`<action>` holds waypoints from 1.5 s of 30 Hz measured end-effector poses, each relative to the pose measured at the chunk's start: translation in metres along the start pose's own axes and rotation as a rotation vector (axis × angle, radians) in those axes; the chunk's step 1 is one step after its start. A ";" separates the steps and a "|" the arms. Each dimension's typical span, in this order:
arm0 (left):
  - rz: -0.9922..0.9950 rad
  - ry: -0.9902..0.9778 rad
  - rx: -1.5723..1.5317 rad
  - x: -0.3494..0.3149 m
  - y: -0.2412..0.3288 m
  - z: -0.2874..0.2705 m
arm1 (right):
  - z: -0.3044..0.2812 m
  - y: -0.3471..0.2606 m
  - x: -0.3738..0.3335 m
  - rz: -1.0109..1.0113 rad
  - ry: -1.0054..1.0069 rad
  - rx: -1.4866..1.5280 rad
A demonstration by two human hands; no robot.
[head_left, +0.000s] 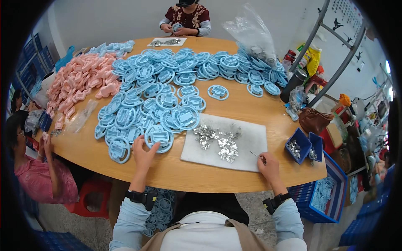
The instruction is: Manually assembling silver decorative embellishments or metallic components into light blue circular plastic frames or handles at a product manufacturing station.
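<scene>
My left hand (pixel 144 155) has its thumb and fingers round the near edge of a light blue round plastic part (pixel 159 136), a ring with a raised boxy centre. That part lies at the front of a big pile of like parts (pixel 167 69). Closed on a thin, pointed metal tool (pixel 254 154), perhaps tweezers, my right hand (pixel 269 166) rests at the right edge of a white mat (pixel 251 134). The tool points left over the mat. Small shiny metal pieces (pixel 228 149) lie scattered in heaps on the mat between my hands.
Pink plastic parts (pixel 83 77) are heaped at the left. Two blue bins (pixel 298 145) with metal pieces stand right of the mat. A clear plastic bag (pixel 251 31) sits at the far right. Co-workers sit across (pixel 186 16) and at the left (pixel 46 175). A blue crate (pixel 335 205) stands below right.
</scene>
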State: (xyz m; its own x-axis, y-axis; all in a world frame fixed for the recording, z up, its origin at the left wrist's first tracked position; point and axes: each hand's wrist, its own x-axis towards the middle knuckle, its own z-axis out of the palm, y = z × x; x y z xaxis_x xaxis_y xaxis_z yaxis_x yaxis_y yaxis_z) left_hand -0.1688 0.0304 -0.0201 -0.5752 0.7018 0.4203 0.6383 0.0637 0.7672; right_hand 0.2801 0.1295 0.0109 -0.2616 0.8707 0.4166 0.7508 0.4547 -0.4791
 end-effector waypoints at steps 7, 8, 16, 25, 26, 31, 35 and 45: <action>-0.249 -0.073 -0.398 0.006 0.008 -0.013 | 0.023 -0.039 0.067 -0.059 -0.060 0.215; -0.254 -0.087 -0.370 0.008 0.016 -0.017 | 0.031 -0.039 0.074 -0.047 -0.084 0.246; -0.317 -0.130 -0.644 0.013 0.023 -0.031 | 0.090 -0.052 0.111 -0.080 -0.287 0.048; -0.711 -0.208 -1.363 -0.019 0.045 -0.036 | 0.087 -0.059 0.110 -0.007 -0.287 0.149; -0.801 -0.192 -1.382 -0.024 0.046 -0.030 | 0.086 -0.060 0.110 -0.013 -0.296 0.151; -0.910 -0.403 -1.383 -0.045 0.077 0.007 | 0.086 -0.052 0.110 -0.099 -0.175 0.197; -0.930 -0.581 -1.268 -0.055 0.100 0.031 | 0.078 -0.056 0.102 -0.016 -0.181 0.429; -0.890 -0.708 -1.048 -0.051 0.121 0.069 | 0.064 -0.064 0.075 -0.239 -0.180 0.481</action>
State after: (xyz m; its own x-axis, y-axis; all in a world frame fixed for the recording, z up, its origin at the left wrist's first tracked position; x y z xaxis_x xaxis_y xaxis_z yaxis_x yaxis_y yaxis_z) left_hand -0.0272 0.0519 0.0175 -0.0171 0.9090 -0.4164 -0.5743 0.3320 0.7483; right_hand 0.1734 0.1779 0.0233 -0.5215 0.7321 0.4383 0.3084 0.6406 -0.7032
